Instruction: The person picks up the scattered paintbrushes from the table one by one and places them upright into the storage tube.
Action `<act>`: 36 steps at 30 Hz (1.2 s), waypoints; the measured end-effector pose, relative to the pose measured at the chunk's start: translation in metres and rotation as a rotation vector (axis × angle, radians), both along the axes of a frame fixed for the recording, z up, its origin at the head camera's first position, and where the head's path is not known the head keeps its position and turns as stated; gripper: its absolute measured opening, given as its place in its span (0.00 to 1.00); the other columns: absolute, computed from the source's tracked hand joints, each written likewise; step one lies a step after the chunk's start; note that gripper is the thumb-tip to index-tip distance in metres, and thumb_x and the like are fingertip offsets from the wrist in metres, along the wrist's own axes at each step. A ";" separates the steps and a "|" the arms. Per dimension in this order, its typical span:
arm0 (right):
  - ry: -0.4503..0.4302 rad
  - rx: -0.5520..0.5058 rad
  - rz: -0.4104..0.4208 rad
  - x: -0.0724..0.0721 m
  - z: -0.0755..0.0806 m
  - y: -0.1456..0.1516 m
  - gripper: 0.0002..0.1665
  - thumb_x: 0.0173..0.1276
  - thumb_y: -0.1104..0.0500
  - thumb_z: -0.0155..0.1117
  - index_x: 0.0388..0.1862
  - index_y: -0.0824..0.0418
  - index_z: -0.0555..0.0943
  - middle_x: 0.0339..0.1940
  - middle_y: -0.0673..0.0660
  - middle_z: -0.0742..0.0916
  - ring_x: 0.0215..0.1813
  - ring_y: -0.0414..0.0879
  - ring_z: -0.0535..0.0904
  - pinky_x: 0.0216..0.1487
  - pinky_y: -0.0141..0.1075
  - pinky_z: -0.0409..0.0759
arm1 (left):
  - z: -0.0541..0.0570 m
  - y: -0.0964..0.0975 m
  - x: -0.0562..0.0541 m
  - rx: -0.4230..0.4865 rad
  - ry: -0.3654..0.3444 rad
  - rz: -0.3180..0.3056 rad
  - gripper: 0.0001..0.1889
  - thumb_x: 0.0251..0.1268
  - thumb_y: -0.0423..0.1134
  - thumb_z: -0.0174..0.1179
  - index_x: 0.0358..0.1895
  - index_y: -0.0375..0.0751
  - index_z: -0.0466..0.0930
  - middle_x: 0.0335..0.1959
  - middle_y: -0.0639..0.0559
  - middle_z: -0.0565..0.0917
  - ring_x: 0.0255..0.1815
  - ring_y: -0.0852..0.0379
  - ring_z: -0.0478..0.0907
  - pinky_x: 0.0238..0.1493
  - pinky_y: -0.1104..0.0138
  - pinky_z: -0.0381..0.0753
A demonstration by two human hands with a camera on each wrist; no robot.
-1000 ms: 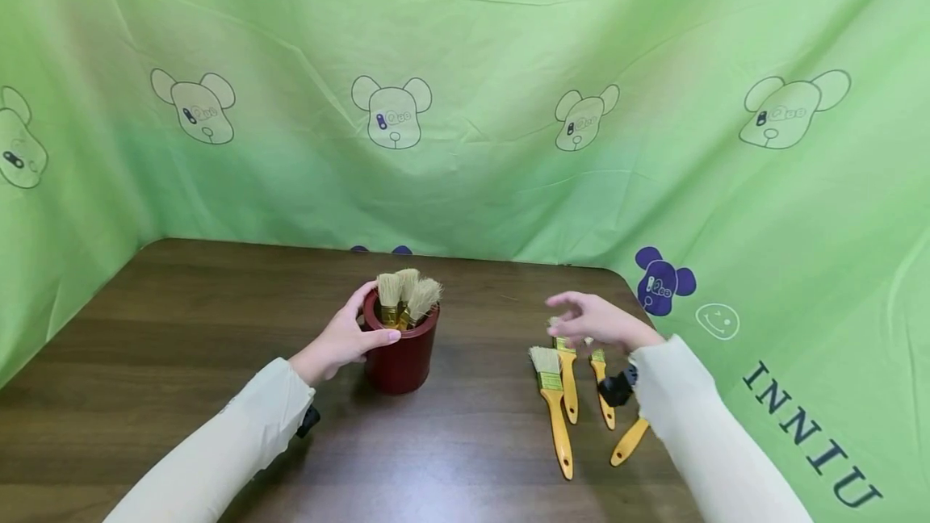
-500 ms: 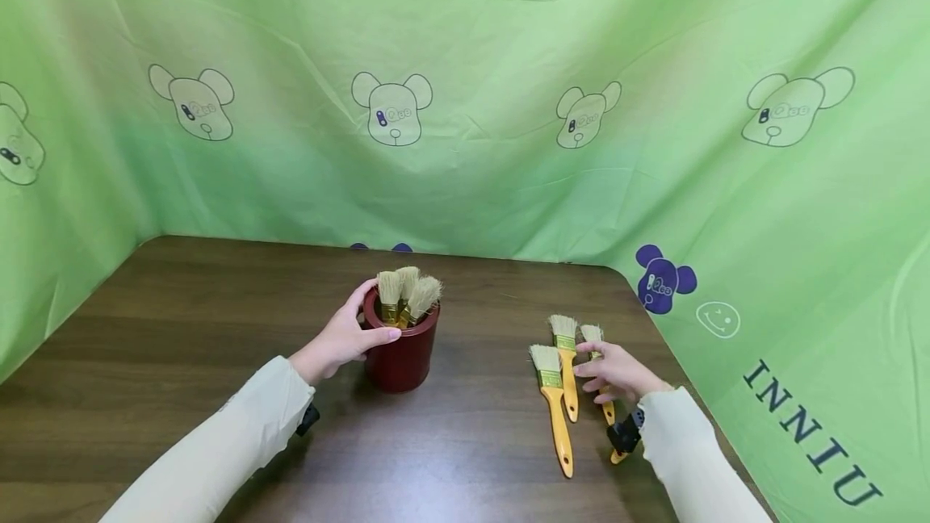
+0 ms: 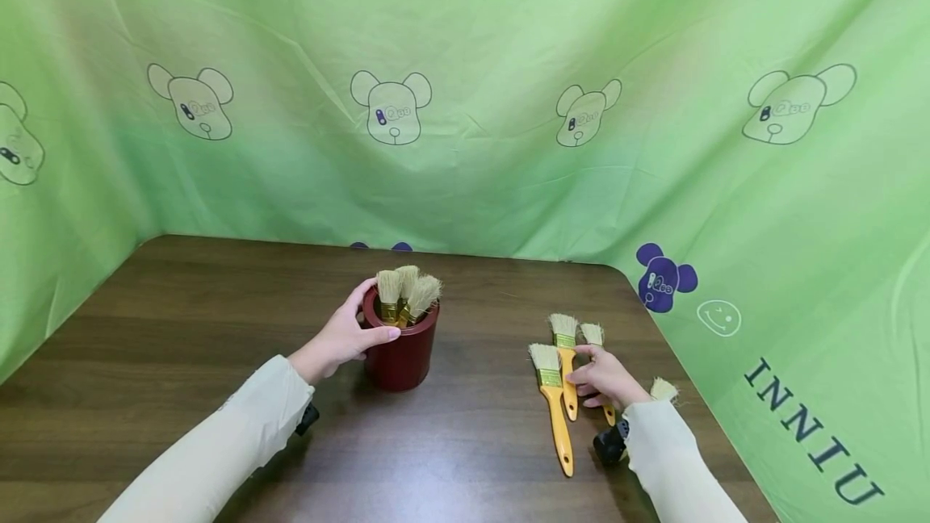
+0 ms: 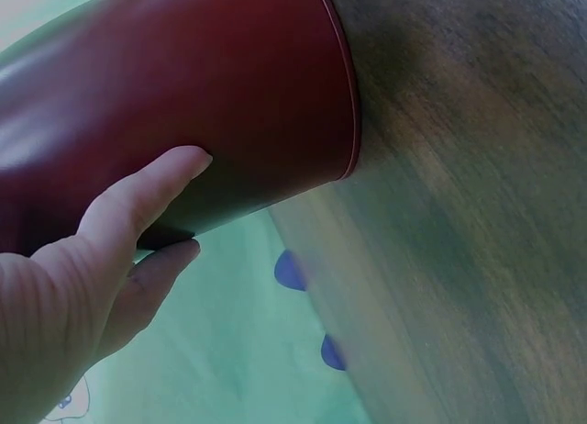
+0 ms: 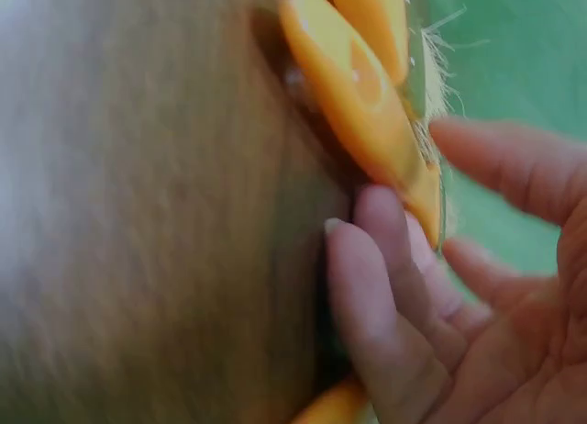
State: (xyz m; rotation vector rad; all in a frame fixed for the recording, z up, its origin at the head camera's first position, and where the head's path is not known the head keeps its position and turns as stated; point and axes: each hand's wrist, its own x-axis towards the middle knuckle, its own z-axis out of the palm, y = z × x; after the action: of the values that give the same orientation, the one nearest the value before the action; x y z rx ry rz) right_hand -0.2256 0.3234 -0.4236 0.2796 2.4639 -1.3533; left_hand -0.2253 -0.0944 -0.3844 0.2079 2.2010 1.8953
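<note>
A dark red cylindrical pot (image 3: 402,357) stands upright on the table, also filling the upper left of the left wrist view. My left hand (image 3: 343,337) grips its left side near the rim. Several paintbrushes (image 3: 389,297) stand bristles up inside it; their handles are hidden. At the right, my right hand (image 3: 606,378) reaches in among more paintbrushes, fingers loosely bent and thumb apart. Its fingertips are at the yellow handle of the middle paintbrush (image 3: 568,361); in the right wrist view they meet a yellow handle (image 5: 358,94). Another paintbrush (image 3: 592,334) lies partly under this hand.
Nearest the pot lies a wide paintbrush (image 3: 555,418), bristles away from me. Past my right wrist, bristles of one more paintbrush (image 3: 663,390) show behind the sleeve. The brown wooden table (image 3: 218,305) meets a green printed cloth (image 3: 472,208) at its back and sides.
My right hand has come down and nearer to me from above the brushes, then slightly left to the middle paintbrush. My left hand keeps its hold on the pot.
</note>
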 end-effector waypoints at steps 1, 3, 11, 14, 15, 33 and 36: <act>-0.005 -0.003 -0.016 0.000 0.000 -0.001 0.39 0.63 0.68 0.62 0.68 0.73 0.55 0.33 0.57 0.83 0.29 0.46 0.78 0.28 0.40 0.81 | 0.000 0.000 0.000 0.000 0.000 0.000 0.47 0.58 0.36 0.66 0.76 0.49 0.44 0.71 0.33 0.59 0.63 0.31 0.66 0.39 0.42 0.78; -0.017 -0.006 -0.048 0.000 0.000 -0.002 0.41 0.62 0.68 0.63 0.69 0.73 0.54 0.31 0.57 0.82 0.28 0.46 0.77 0.28 0.39 0.81 | 0.000 0.000 0.000 -0.001 0.001 0.000 0.47 0.58 0.36 0.66 0.76 0.49 0.44 0.71 0.34 0.59 0.63 0.31 0.65 0.39 0.42 0.78; -0.055 0.047 -0.055 0.000 0.002 -0.012 0.46 0.62 0.67 0.66 0.70 0.74 0.50 0.35 0.63 0.77 0.32 0.48 0.75 0.31 0.42 0.81 | -0.001 0.000 -0.001 0.015 -0.011 -0.013 0.47 0.58 0.36 0.66 0.76 0.49 0.44 0.71 0.34 0.57 0.64 0.30 0.64 0.41 0.40 0.76; -0.061 0.046 -0.049 0.000 0.002 -0.012 0.45 0.62 0.69 0.64 0.70 0.74 0.50 0.33 0.62 0.78 0.31 0.48 0.76 0.30 0.40 0.81 | -0.001 0.000 0.000 0.016 -0.013 -0.012 0.47 0.59 0.36 0.66 0.76 0.49 0.44 0.71 0.34 0.57 0.64 0.30 0.64 0.42 0.40 0.76; -0.061 0.046 -0.048 0.000 0.002 -0.012 0.44 0.61 0.70 0.64 0.70 0.74 0.51 0.32 0.61 0.79 0.30 0.47 0.76 0.30 0.40 0.81 | -0.001 0.000 0.000 0.015 -0.013 -0.011 0.47 0.59 0.36 0.66 0.76 0.49 0.44 0.71 0.34 0.57 0.64 0.31 0.64 0.42 0.40 0.76; -0.090 0.118 0.017 -0.002 0.005 -0.017 0.35 0.55 0.74 0.63 0.61 0.76 0.61 0.28 0.59 0.77 0.28 0.47 0.75 0.27 0.39 0.78 | 0.000 -0.002 0.000 0.002 -0.013 -0.004 0.47 0.58 0.37 0.67 0.76 0.50 0.46 0.71 0.36 0.58 0.63 0.30 0.65 0.42 0.38 0.75; -0.105 0.100 0.040 -0.001 0.009 -0.012 0.32 0.56 0.74 0.63 0.58 0.75 0.62 0.28 0.59 0.77 0.27 0.46 0.74 0.27 0.38 0.79 | 0.001 0.001 -0.002 0.006 -0.012 -0.005 0.46 0.57 0.37 0.67 0.76 0.51 0.47 0.70 0.37 0.60 0.63 0.32 0.65 0.42 0.38 0.75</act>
State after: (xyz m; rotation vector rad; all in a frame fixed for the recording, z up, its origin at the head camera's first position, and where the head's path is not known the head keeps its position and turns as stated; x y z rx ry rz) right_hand -0.2269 0.3110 -0.4144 0.3137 2.4403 -1.1709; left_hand -0.2271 -0.0938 -0.3830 0.2024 2.1855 1.8966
